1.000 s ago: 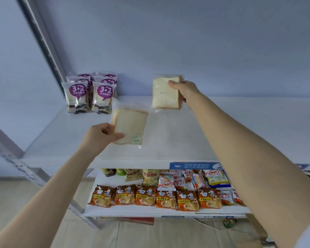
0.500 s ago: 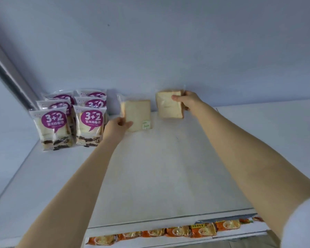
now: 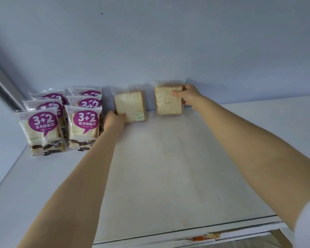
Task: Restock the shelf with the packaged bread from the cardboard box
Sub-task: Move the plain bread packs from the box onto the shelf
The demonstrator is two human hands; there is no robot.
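white shelf against a pale blue wall, two clear packs of sliced bread upright at the back.
left hand grips the lower left corner of the left bread pack, thumb on its front face; the pack stands near the wall, just beside the purple-labelled packs lined up at the shelf's left end. right hand holds the right bread pack by its upper right corner, thumb across the front, fingers behind it; that pack stands at the wall, apart from the other. an orange packet shows below the shelf's front edge.
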